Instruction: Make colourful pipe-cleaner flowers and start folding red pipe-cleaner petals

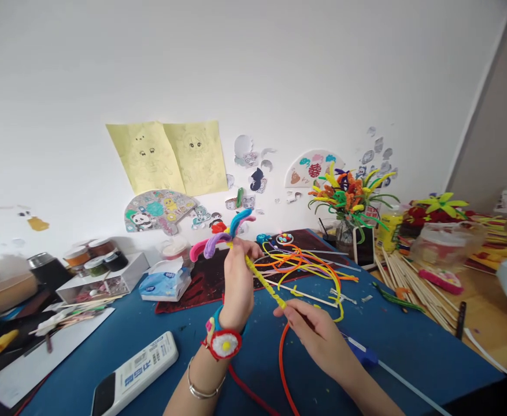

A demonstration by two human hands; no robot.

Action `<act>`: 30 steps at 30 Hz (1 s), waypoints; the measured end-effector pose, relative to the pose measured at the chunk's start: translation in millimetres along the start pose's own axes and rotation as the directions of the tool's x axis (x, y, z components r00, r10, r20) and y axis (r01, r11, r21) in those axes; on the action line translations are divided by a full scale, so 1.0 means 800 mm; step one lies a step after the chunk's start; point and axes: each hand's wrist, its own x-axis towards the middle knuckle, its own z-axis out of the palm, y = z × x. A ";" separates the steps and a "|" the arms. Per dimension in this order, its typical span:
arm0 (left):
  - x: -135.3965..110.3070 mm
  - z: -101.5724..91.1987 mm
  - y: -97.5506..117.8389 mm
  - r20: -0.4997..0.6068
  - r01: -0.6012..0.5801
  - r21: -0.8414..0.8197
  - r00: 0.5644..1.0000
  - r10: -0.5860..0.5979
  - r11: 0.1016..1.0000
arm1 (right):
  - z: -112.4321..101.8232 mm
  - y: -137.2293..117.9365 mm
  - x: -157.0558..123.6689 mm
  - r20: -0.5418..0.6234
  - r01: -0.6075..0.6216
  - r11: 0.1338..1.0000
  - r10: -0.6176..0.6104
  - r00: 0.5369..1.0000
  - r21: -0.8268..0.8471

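My left hand (238, 274) pinches the yellow-wrapped stem (262, 280) of a fuzzy flower just under its pink, purple and blue petals (218, 240), and my right hand (316, 332) grips the stem's lower end, so it slants between them above the blue tabletop (205, 329). A red-rimmed bracelet (226, 345) circles my left wrist. Just beyond my hands lies a tangle of orange and yellow strands (299, 260); farther back, a colourful bouquet (344, 193) stands near the wall (253, 69).

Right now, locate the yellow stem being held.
Just right of centre in the head view, the yellow stem slants from the left hand down to the right hand.
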 end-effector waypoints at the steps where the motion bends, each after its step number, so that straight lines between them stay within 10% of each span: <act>1: -0.001 0.001 -0.005 -0.010 -0.025 0.042 1.000 0.025 0.999 | 0.001 -0.001 0.000 -0.011 0.007 1.000 -0.007 1.000 -0.030; 14: 0.004 0.000 -0.015 -0.105 -0.052 -0.047 0.993 0.047 0.998 | -0.007 0.000 -0.008 0.011 0.050 0.992 -0.049 0.999 -0.116; 18: 0.001 -0.001 -0.015 0.077 0.069 0.027 0.995 -0.071 0.997 | -0.007 0.007 -0.011 -0.086 -0.006 0.999 0.009 0.996 0.036; 25: -0.012 0.006 -0.023 0.598 0.170 0.425 0.685 -0.417 0.889 | -0.015 0.000 0.008 -0.189 0.026 0.863 0.081 0.979 0.504; 30: -0.007 0.003 -0.043 0.485 0.096 0.409 0.819 -0.306 0.907 | -0.018 0.011 0.031 -0.175 0.021 0.874 0.074 0.982 0.485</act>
